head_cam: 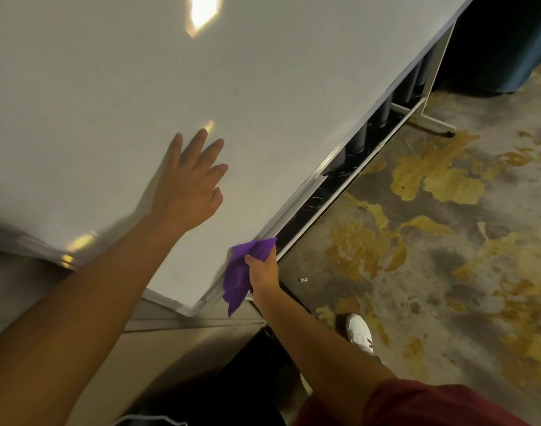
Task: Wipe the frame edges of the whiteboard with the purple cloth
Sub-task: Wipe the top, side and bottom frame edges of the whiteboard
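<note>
A large whiteboard [109, 87] fills the upper left of the head view, tilted by the camera angle. Its pale metal frame edge [306, 186] runs diagonally from the lower middle up to the top right. My right hand [263, 272] is shut on the purple cloth [243, 272], pressing it against the frame edge close to the board's lower corner [189, 312]. My left hand [191, 179] lies flat on the board surface with its fingers spread, holding nothing.
The board's stand has a white foot [435, 123] on the floor at the right. A mottled grey and yellow floor [447, 241] spreads to the right, with a small object [303, 280] lying on it. My white shoe [360, 332] stands below the board. Dark furniture [503, 41] sits top right.
</note>
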### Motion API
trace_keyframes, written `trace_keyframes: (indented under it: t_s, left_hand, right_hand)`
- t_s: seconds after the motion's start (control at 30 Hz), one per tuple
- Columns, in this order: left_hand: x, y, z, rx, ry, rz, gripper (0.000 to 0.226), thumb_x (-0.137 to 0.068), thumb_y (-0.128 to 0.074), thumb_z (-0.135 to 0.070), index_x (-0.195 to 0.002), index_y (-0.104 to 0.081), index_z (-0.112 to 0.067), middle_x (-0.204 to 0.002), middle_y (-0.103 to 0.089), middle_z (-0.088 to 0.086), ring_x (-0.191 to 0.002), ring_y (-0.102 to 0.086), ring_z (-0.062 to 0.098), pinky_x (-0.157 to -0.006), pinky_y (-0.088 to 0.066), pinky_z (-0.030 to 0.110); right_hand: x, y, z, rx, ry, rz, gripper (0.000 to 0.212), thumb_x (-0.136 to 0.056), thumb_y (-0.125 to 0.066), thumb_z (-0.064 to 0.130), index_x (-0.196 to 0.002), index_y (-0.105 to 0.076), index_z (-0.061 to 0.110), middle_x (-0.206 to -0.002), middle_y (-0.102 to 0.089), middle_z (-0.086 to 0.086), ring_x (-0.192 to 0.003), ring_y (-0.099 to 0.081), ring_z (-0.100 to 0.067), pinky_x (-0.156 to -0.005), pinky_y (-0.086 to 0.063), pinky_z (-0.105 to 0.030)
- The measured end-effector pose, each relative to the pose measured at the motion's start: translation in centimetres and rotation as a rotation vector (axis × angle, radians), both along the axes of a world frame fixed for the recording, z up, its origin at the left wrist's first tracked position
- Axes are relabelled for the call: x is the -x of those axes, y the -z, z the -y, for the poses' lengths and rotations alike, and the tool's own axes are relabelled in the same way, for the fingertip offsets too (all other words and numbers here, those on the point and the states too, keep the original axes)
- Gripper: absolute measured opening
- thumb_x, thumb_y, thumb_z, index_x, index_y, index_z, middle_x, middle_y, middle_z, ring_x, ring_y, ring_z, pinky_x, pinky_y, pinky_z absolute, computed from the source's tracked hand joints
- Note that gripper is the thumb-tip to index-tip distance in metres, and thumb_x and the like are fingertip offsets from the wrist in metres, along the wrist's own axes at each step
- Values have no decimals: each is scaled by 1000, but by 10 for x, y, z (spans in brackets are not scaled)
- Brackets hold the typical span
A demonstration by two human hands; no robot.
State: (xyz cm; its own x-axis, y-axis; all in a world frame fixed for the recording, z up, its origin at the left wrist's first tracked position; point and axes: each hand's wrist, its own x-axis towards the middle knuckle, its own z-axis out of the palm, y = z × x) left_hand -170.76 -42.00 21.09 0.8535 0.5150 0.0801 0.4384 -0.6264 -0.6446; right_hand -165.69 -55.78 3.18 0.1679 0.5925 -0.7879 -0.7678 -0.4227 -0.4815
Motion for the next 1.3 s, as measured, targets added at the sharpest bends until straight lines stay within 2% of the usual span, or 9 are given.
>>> trace_keyframes:
  t_s: [0.13,0.2,0.3,0.4,0.6,0.8,1.03,1.17,1.3]
  left_hand:
    - [8,3,0,-28,26,8,55,-98,-55,-46,-145,-59,-19,-171,-29,13,-160,-16,41,-127,-18,66]
    - [10,3,-1,-41,34,1,55,-99,-54,-48,-145,-59,-19,-171,-29,12,-160,-16,41,-127,-18,66]
    - [12,3,-2,-51,26,-16,57,-100,-47,-50,-148,-56,-22,-173,-25,12,-161,-14,40,-127,-16,67]
    - [13,6,-4,-49,22,-21,57,-101,-44,-50,-150,-53,-22,-174,-22,11,-162,-12,41,-127,-14,67]
    - [12,9,-7,-15,32,39,54,-101,-50,-44,-148,-55,-18,-173,-24,12,-162,-11,41,-128,-11,67]
    - [18,8,-6,-5,18,15,57,-103,-44,-47,-153,-50,-21,-175,-18,12,-162,-10,41,-129,-8,66]
    - [16,2,2,15,6,8,57,-104,-43,-49,-154,-49,-22,-175,-18,12,-163,-10,40,-129,-12,66]
    - [35,7,9,5,53,49,59,-104,-43,-46,-158,-43,-23,-176,-13,14,-162,-10,41,-129,-15,63]
    - [70,17,16,0,69,-22,59,-104,-37,-45,-158,-43,-22,-175,-13,15,-163,-6,42,-131,-10,61]
  right_hand:
    - [-6,1,1,-34,-10,123,86,-93,-66,6,-155,-15,34,-112,-50,8,-94,-56,-15,-69,-55,-32]
    - [-25,1,-7,-42,18,190,83,-95,-63,7,-155,-14,36,-107,-50,11,-92,-57,-14,-73,-56,-35]
    - [-66,-4,-25,-54,113,251,76,-97,-58,7,-155,-19,35,-122,-55,-1,-100,-60,-20,-83,-57,-41]
    - [-111,-11,-45,-55,214,295,77,-98,-55,5,-155,-17,40,-125,-55,-4,-97,-61,-19,-69,-56,-34]
    - [-160,-16,-66,-53,268,431,77,-101,-46,4,-154,-12,49,-139,-45,-3,-89,-59,-12,-61,-56,-29]
    - [-127,-7,-62,-16,265,517,74,-103,-46,11,-155,-7,46,-120,-43,9,-77,-54,-4,-48,-44,-14]
    - [-66,-3,-37,-17,214,469,82,-100,-50,7,-153,-5,50,-102,-48,14,-78,-61,-11,-46,-49,-15]
    - [-21,3,-18,-34,91,601,85,-99,-54,8,-152,-2,49,-100,-48,14,-78,-59,-8,-47,-46,-13]
    - [16,6,-4,-114,9,670,91,-96,-55,1,-148,-9,58,-106,-41,26,-81,-56,-2,-47,-47,-9]
